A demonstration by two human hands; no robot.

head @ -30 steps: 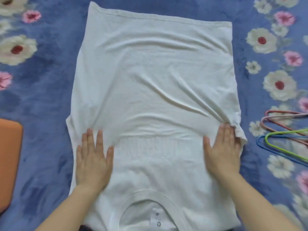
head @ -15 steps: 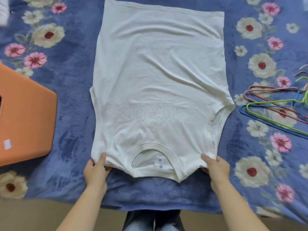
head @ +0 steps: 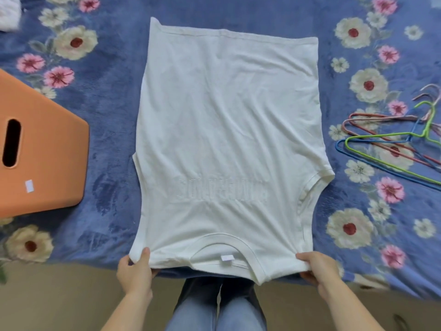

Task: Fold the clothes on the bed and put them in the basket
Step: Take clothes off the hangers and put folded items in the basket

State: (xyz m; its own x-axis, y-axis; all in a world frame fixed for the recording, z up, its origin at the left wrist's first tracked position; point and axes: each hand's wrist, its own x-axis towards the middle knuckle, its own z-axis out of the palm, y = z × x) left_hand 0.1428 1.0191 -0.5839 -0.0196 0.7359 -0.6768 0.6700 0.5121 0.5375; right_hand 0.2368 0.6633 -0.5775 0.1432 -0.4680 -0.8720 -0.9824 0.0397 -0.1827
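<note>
Bed: covered by a blue floral blanket (head: 114,151) that fills most of the view; its near edge borders a tan floor (head: 59,295).

White T-shirt (head: 226,127): lies flat on the middle of the blanket, collar toward the person, hem at the far side. Faint raised lettering crosses the chest area (not legible). The collar edge overhangs the near edge of the bed slightly.

Orange basket (head: 47,163): on the bed at the left edge of view, well apart from the shirt. One wall faces the camera, showing a dark handle slot and a small white sticker.

Hangers (head: 393,149): a loose stack of wire hangers in green, blue and pink lies on the blanket to the right, apart from the shirt.

Left hand (head: 136,274): grips the shirt's near left corner, thumb on top of the fabric.

Right hand (head: 318,271): pinches the near right corner, fingers curled round the edge. The two hands are well apart, one at each shoulder.

Neck label (head: 226,258): small, white, inside the collar, midway between the hands.
</note>
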